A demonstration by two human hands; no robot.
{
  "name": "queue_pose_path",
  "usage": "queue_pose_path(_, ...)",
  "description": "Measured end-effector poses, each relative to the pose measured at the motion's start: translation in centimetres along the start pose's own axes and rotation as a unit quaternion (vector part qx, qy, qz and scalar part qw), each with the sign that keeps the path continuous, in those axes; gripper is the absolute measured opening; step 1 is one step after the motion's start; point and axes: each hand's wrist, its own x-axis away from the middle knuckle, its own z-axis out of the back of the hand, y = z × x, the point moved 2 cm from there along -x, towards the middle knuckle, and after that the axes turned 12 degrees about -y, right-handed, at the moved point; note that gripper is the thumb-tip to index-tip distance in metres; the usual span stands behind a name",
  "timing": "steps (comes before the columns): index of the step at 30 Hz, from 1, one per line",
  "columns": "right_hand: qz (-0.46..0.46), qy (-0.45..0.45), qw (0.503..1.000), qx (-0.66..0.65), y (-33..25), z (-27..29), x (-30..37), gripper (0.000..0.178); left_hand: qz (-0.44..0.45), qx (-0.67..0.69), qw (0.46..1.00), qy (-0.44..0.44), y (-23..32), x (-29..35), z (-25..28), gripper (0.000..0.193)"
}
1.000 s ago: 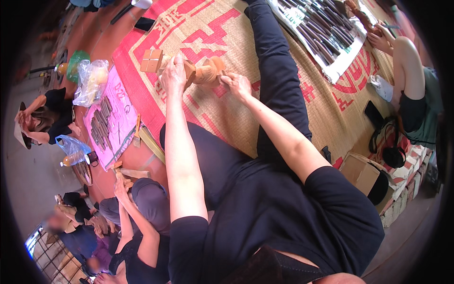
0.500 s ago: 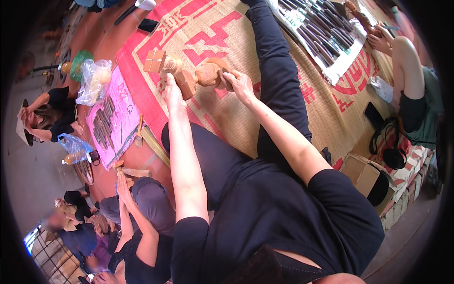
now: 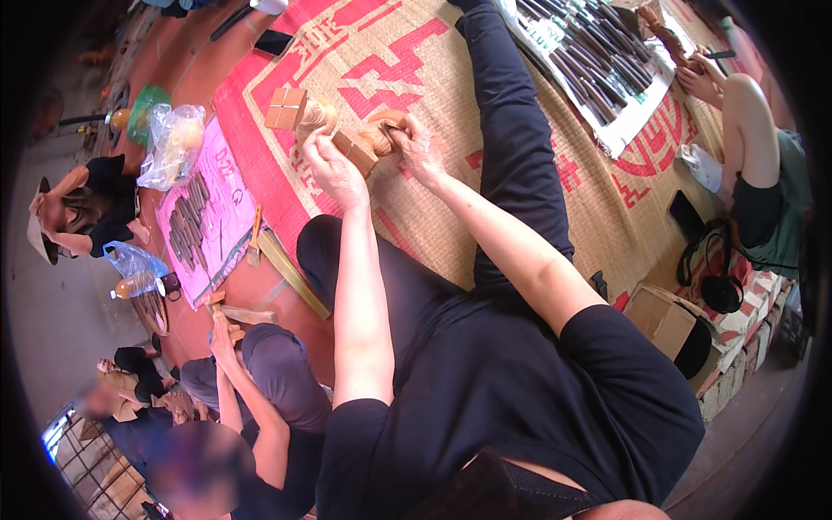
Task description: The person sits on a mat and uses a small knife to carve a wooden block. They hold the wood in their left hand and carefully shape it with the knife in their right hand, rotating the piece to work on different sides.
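A light-brown carved wooden piece (image 3: 355, 152), with square blocks and rounded turned parts, is held out over the mat in front of me. My left hand (image 3: 339, 176) is closed around its near side, beside the middle block. My right hand (image 3: 419, 153) is bent over the rounded right end, its fingers pinching a small flat brown piece against the wood. Most of that small piece is hidden by the fingers. A square block (image 3: 286, 108) forms the carving's far left end.
My legs lie on the red and tan woven mat (image 3: 537, 199). Rows of dark-handled tools (image 3: 598, 61) rest on a white cloth at far right. More tools lie on a pink sheet (image 3: 217, 173) at left. Co-workers sit on both sides; a cardboard box (image 3: 663, 321) stands right.
My right hand has moved left and curled over the carving's rounded end. My left hand has turned slightly, shifting right and down along the wood.
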Motion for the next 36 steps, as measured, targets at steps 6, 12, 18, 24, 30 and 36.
queue_pose_path(6,-0.055,-0.070,0.996,-0.006,-0.9,0.7,0.2,0.018,-0.076,-0.223,0.970,-0.057,-1.2,-0.3,1.1,0.043)
queue_pose_path(12,0.001,-0.063,0.994,-0.085,-4.3,0.4,1.1,0.017,0.028,-0.109,0.992,-0.052,-1.5,0.4,1.6,0.050)
queue_pose_path(18,0.025,0.034,0.996,0.081,-2.3,-0.6,0.4,0.019,-0.030,-0.144,0.988,-0.044,-0.6,2.1,1.2,0.034)
queue_pose_path(24,0.071,-0.015,0.997,0.003,-2.2,-0.1,-0.2,0.016,-0.103,-0.193,0.975,-0.030,-0.4,2.7,1.2,0.030)
queue_pose_path(30,0.267,0.023,0.955,0.127,-1.3,-0.8,-0.5,0.024,-0.006,-0.147,0.989,-0.036,1.2,3.8,-0.6,0.041)
queue_pose_path(36,-0.002,0.019,0.991,0.129,-1.4,1.5,-2.8,0.019,-0.104,-0.193,0.976,-0.006,-0.3,2.5,-0.7,0.038)
